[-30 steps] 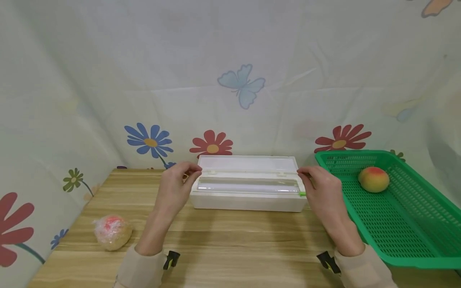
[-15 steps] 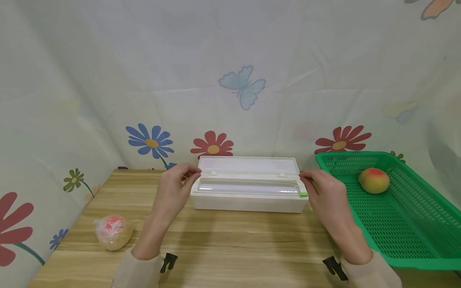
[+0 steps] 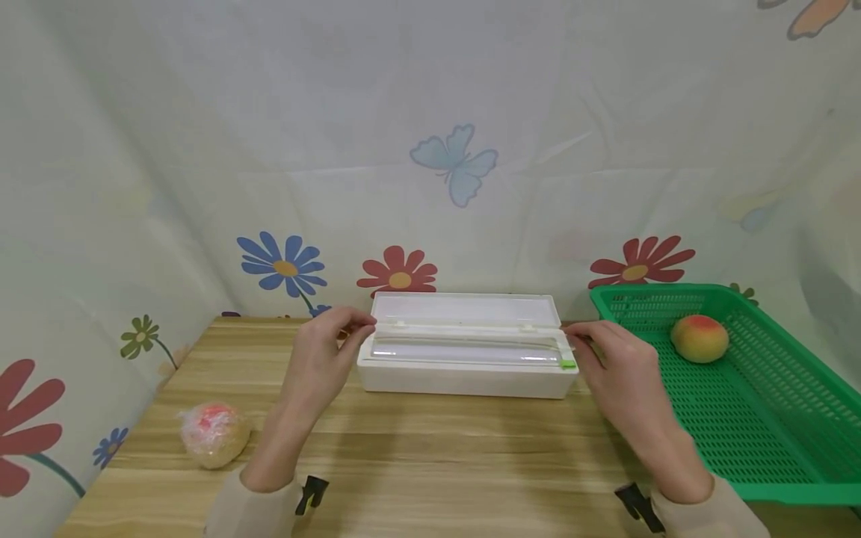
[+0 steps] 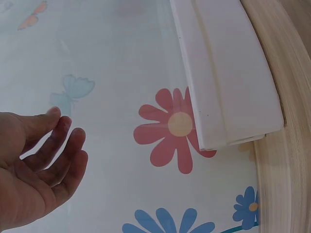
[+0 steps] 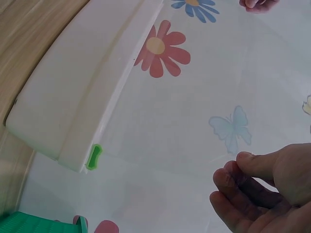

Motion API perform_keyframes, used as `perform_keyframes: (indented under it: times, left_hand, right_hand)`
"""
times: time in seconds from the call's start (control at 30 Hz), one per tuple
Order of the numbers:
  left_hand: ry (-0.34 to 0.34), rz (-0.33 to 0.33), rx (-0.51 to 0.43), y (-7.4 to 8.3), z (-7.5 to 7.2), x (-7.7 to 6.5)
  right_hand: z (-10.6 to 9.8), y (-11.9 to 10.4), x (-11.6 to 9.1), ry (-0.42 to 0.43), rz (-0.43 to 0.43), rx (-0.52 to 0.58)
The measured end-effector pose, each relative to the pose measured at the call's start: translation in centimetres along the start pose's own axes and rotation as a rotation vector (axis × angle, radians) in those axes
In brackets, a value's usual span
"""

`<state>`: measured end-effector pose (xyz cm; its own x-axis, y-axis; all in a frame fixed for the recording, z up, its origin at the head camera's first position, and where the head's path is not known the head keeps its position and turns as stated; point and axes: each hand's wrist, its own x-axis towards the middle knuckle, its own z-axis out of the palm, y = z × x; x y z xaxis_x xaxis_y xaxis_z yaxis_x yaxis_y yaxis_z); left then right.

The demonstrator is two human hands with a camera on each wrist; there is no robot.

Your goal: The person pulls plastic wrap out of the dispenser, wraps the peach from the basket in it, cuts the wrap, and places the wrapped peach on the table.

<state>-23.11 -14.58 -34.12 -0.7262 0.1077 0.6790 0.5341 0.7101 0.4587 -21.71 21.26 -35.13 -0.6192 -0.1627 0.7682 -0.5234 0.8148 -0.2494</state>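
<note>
In the head view, a white cling film box (image 3: 464, 381) sits on the wooden table with its lid (image 3: 464, 308) tipped back. A clear strip (image 3: 464, 350) runs along its top, and a green slider (image 3: 568, 364) sits at the right end. My left hand (image 3: 326, 351) pinches the near-invisible film at its left corner, thumb against forefinger. Across from it, my right hand (image 3: 622, 370) pinches the right corner. In the wrist views, both the left hand (image 4: 43, 165) and right hand (image 5: 262, 187) are apart from the box, with thin transparent film faintly glossy between them.
A peach wrapped in film (image 3: 215, 435) lies on the table (image 3: 457, 463) at left. At right stands a green plastic basket (image 3: 740, 426) holding an unwrapped peach (image 3: 699, 338). Behind the box hangs a flower-printed curtain (image 3: 323, 112).
My right hand has shifted slightly right and down, its wrist swinging outward. The left fingertips stay nearly in place while the left forearm drifts a little left. The box has hardly moved.
</note>
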Motion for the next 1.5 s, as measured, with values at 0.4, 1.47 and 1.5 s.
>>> perform_keyframes:
  times: [0.4,1.47,1.5]
  left_hand:
    - [0.002,0.011,-0.007,0.7,-0.8,-0.3]
    - [-0.007,0.058,0.012,2.2,-2.5,-1.4]
    - [-0.007,0.059,0.014,2.2,-2.6,-1.4]
  right_hand:
    - [-0.7,-0.2,-0.1,0.028,-0.045,-0.022]
    - [-3.0,-1.0,-0.8,0.069,-0.088,-0.005]
    - [-3.1,-1.0,-0.8,0.073,-0.094,-0.002]
